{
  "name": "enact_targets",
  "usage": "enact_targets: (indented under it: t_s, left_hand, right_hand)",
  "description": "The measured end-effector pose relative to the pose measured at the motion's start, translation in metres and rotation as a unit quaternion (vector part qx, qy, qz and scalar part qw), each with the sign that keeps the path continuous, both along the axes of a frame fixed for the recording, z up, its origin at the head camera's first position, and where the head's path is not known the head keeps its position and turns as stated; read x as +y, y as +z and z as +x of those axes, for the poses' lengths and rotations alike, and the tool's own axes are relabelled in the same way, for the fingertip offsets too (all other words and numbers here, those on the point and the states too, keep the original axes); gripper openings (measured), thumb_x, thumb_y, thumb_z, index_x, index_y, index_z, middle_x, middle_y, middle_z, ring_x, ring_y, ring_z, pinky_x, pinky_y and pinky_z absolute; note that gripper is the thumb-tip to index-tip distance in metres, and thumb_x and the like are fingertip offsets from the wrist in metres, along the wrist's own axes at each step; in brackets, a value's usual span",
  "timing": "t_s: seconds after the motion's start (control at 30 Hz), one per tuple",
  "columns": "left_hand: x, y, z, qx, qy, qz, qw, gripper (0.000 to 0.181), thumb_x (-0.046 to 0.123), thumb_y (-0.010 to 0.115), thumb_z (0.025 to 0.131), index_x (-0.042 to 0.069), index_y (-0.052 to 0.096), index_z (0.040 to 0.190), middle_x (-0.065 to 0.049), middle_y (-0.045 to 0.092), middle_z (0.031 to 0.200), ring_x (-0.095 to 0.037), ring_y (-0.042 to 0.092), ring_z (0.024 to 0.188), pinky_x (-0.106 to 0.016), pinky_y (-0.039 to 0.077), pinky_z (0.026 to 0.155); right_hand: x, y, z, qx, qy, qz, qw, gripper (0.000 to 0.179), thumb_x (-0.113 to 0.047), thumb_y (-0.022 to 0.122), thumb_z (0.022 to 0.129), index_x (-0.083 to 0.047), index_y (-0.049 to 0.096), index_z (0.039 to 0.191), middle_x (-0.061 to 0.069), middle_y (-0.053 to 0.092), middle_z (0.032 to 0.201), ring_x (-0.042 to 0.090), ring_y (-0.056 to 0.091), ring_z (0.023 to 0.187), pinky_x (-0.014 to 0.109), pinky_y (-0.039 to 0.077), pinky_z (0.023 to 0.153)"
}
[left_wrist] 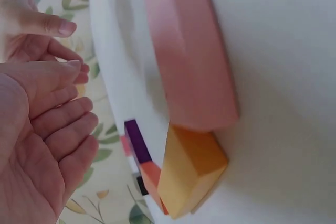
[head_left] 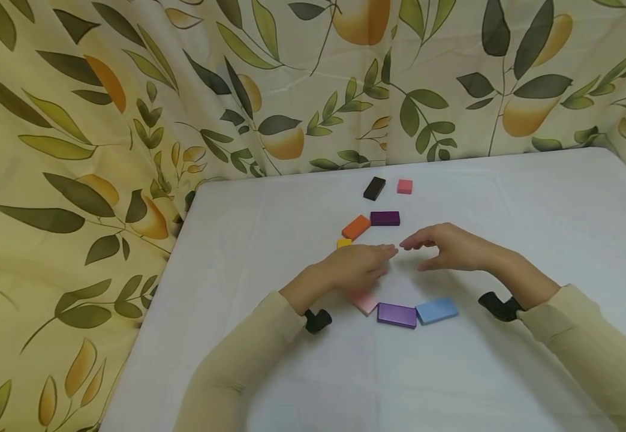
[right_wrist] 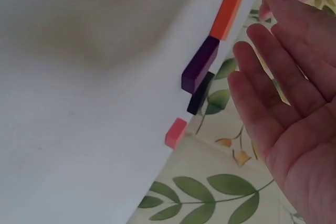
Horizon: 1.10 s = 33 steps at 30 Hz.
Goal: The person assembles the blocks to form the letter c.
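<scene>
No readable text, labels, brands, numbers or signs in any view.

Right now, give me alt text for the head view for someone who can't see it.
A person's empty left hand and right hand face each other over a white table, amid a curve of blocks: dark purple, orange, yellow, pink, violet and light blue. Black and coral blocks lie farther back, near a leaf-patterned curtain.
</scene>
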State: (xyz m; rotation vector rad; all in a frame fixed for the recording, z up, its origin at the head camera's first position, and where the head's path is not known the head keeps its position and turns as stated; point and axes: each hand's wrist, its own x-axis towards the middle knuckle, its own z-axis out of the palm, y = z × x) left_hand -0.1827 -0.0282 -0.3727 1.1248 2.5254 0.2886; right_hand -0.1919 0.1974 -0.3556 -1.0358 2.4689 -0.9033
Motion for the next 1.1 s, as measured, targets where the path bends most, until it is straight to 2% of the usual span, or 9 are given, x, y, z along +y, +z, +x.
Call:
enact_targets:
  t_s: [0.17, 0.4, 0.57, 0.7, 0.87, 1.1]
  left_hand:
    - [-0.002, -0.001, -0.017, 0.020, 0.028, -0.002, 0.9994, 0.051, 0.027, 0.044, 0.098, 0.012, 0.030, 0.145, 0.004, 0.030, 0.146, -0.004, 0.024, 0.133, -0.021, 0.024, 0.104]
    - [-0.006, -0.009, -0.040, 0.007, 0.078, -0.026, 0.9966, 0.055, 0.029, 0.044, 0.098, 0.012, 0.024, 0.146, 0.001, 0.022, 0.150, -0.008, 0.018, 0.135, -0.026, 0.020, 0.106]
    - [-0.006, -0.013, -0.054, 0.022, 0.077, -0.050, 0.9955, 0.057, 0.031, 0.043, 0.098, 0.008, 0.023, 0.146, -0.005, 0.019, 0.151, -0.016, 0.018, 0.136, -0.029, 0.018, 0.108]
    - [-0.002, -0.013, -0.062, 0.033, 0.076, -0.078, 0.9935, 0.059, 0.035, 0.041, 0.098, 0.008, 0.021, 0.147, -0.005, 0.015, 0.152, -0.015, 0.016, 0.137, -0.028, 0.018, 0.108]
    - [0.010, -0.014, -0.069, 0.030, 0.083, -0.101, 0.9910, 0.061, 0.037, 0.041, 0.098, 0.009, 0.018, 0.147, -0.003, 0.013, 0.153, -0.013, 0.012, 0.137, -0.027, 0.016, 0.108]
    - [0.024, -0.022, -0.075, 0.034, 0.087, -0.136, 0.9863, 0.062, 0.038, 0.040, 0.097, 0.011, 0.017, 0.148, -0.001, 0.011, 0.153, -0.012, 0.013, 0.137, -0.026, 0.018, 0.107]
  right_hand:
    - [-0.008, 0.004, -0.016, 0.031, -0.029, 0.012, 0.9990, 0.040, 0.003, 0.073, 0.073, 0.002, 0.063, 0.112, 0.016, 0.063, 0.108, 0.036, 0.056, 0.100, 0.050, 0.046, 0.084]
    - [-0.020, 0.005, -0.041, 0.070, -0.054, 0.023, 0.9958, 0.042, 0.005, 0.074, 0.073, 0.007, 0.061, 0.113, 0.021, 0.061, 0.112, 0.037, 0.053, 0.107, 0.052, 0.041, 0.090]
    - [-0.030, 0.003, -0.060, 0.123, -0.075, 0.050, 0.9883, 0.042, 0.005, 0.072, 0.074, 0.008, 0.059, 0.114, 0.023, 0.060, 0.113, 0.038, 0.051, 0.110, 0.051, 0.038, 0.094]
    - [-0.040, 0.002, -0.078, 0.156, -0.092, 0.085, 0.9798, 0.043, 0.007, 0.069, 0.075, 0.009, 0.057, 0.116, 0.024, 0.058, 0.115, 0.040, 0.049, 0.113, 0.051, 0.035, 0.096]
    - [-0.048, -0.001, -0.096, 0.157, -0.101, 0.122, 0.9748, 0.043, 0.007, 0.066, 0.077, 0.010, 0.055, 0.118, 0.027, 0.054, 0.119, 0.041, 0.046, 0.115, 0.050, 0.032, 0.099]
    - [-0.054, -0.008, -0.113, 0.149, -0.109, 0.163, 0.9692, 0.042, 0.017, 0.055, 0.077, 0.010, 0.055, 0.119, 0.027, 0.052, 0.121, 0.041, 0.044, 0.116, 0.049, 0.031, 0.100]
